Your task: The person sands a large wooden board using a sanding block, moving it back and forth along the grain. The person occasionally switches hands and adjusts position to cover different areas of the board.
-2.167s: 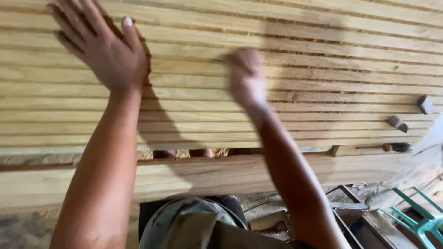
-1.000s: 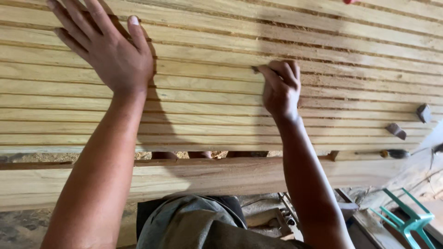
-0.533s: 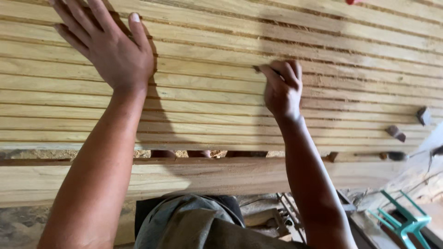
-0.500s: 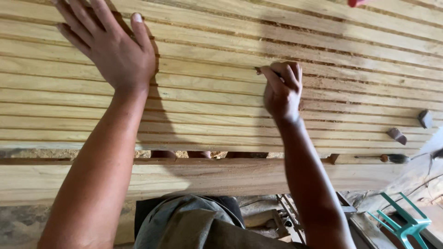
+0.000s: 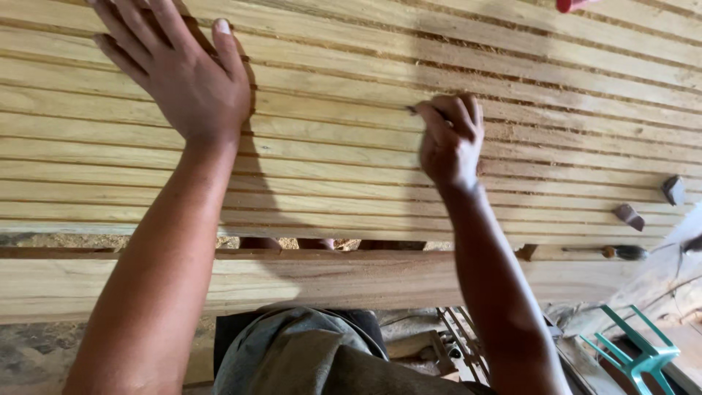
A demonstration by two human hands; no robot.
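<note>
1. Head view, hidden parts: the left hand [image 5: 179,69] is lying flat with fingers spread wide on the wooden slats [image 5: 351,146]; its fingertips are running off the top edge. The right hand [image 5: 450,139] is curling tight around a small dark object, mostly hidden, kind not discernible.
2. The slats are lying side by side across the upper frame, sawdust sitting in the gaps. A thick plank [image 5: 329,281] is lying just below them.
3. A red object [image 5: 570,4] is being cut off at the top.
4. Right edge: two small wooden blocks [image 5: 629,216] and a tool with a dark handle [image 5: 621,252]. A teal chair [image 5: 636,355] is standing lower right. No labels are showing.
</note>
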